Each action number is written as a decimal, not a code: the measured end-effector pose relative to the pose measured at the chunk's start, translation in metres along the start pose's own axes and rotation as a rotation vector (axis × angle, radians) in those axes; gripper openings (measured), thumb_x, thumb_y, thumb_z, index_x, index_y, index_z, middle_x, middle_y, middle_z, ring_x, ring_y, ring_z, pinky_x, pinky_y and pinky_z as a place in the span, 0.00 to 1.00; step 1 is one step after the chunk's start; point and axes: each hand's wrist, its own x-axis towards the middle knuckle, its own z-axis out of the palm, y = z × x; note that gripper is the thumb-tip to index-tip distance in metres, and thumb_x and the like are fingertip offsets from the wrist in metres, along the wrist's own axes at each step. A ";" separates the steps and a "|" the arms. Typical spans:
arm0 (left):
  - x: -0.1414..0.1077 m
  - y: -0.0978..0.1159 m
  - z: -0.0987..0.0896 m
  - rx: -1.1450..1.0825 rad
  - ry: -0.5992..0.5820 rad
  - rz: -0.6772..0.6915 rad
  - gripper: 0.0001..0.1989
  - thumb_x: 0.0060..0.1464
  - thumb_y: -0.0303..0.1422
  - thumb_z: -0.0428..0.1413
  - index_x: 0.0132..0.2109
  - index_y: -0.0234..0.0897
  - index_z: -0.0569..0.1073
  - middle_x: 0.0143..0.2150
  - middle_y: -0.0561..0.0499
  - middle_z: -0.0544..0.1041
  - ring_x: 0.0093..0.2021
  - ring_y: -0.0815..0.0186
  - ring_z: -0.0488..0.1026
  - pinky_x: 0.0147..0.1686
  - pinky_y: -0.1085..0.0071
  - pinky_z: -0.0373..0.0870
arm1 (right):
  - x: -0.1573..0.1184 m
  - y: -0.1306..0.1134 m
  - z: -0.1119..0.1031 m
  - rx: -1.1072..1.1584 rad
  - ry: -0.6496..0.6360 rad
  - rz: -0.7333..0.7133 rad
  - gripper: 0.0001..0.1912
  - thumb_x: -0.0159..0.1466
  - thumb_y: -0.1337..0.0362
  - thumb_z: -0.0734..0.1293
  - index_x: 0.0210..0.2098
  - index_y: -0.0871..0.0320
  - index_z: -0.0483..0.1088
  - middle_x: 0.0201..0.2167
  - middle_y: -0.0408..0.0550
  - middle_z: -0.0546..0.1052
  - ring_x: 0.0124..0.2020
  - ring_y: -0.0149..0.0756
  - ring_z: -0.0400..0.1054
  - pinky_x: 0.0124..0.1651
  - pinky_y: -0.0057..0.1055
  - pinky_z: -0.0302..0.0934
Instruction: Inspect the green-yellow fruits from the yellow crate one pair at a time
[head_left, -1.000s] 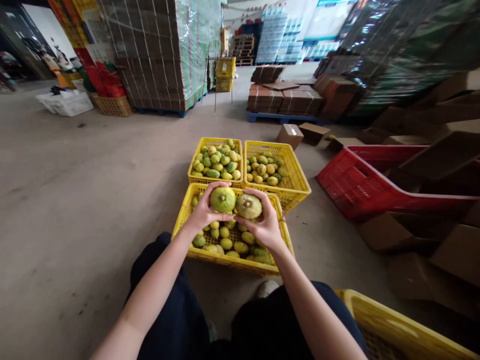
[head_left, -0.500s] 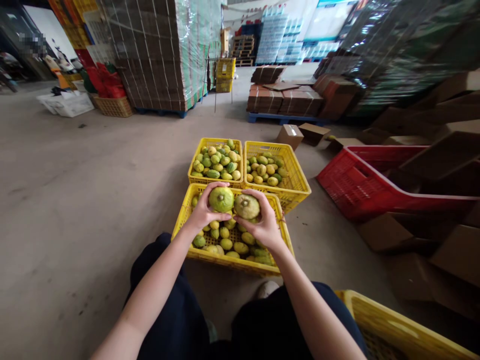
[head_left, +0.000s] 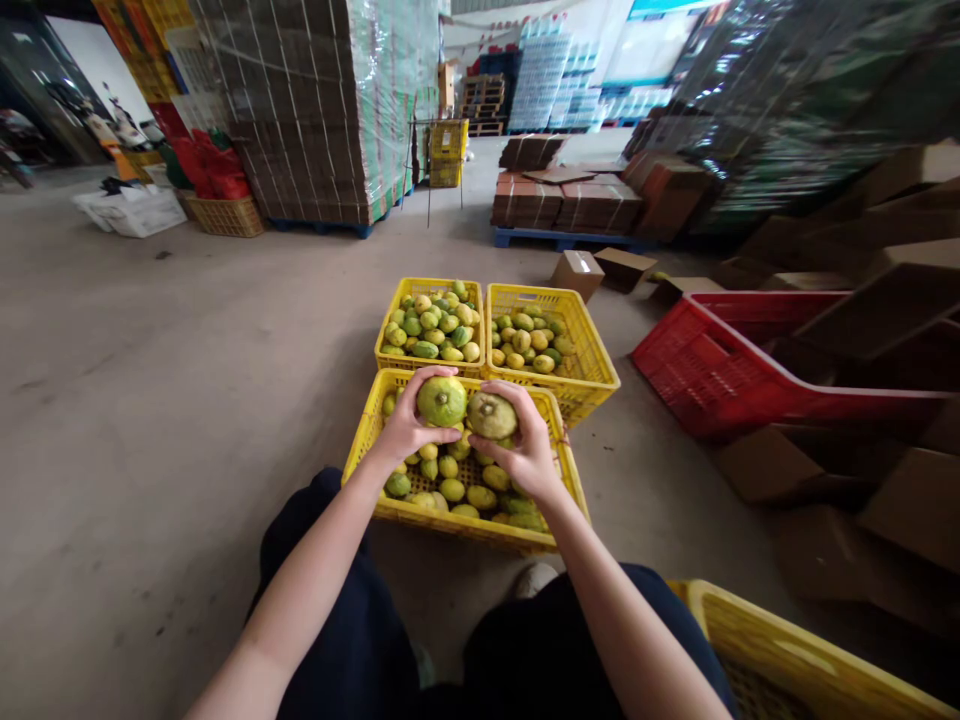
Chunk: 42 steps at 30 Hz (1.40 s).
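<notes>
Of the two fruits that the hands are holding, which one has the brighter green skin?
The left fruit, held in the left hand. Its skin is bright yellow-green, while the right fruit, in the right hand, looks duller.

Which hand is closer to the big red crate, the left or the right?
Right. The right hand is above the near yellow crate, to the left of the red crate. The left hand is above that yellow crate too, but farther left.

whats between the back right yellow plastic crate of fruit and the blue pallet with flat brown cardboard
A small closed brown cardboard box and, right of it, an open cardboard box sit between them, seen in the head view.
</notes>
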 end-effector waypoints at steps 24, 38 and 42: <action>0.004 -0.012 0.003 -0.145 0.123 -0.237 0.26 0.40 0.38 0.69 0.47 0.40 0.71 0.46 0.49 0.75 0.44 0.61 0.73 0.47 0.66 0.69 | -0.005 0.005 0.012 0.451 0.182 0.413 0.33 0.45 0.65 0.75 0.50 0.48 0.64 0.48 0.42 0.72 0.49 0.44 0.66 0.52 0.40 0.60; 0.014 -0.012 0.011 -0.588 0.255 -0.468 0.17 0.50 0.44 0.58 0.36 0.31 0.72 0.27 0.48 0.76 0.24 0.66 0.72 0.20 0.72 0.66 | 0.009 -0.011 0.015 0.960 0.336 0.692 0.26 0.39 0.74 0.74 0.37 0.53 0.69 0.31 0.39 0.76 0.33 0.33 0.68 0.35 0.28 0.61; 0.015 -0.011 0.011 -0.642 0.292 -0.511 0.16 0.55 0.43 0.56 0.38 0.32 0.72 0.29 0.46 0.76 0.26 0.65 0.73 0.22 0.71 0.70 | 0.011 -0.005 0.011 1.000 0.349 0.695 0.21 0.41 0.74 0.73 0.34 0.54 0.70 0.31 0.39 0.76 0.34 0.34 0.69 0.37 0.30 0.63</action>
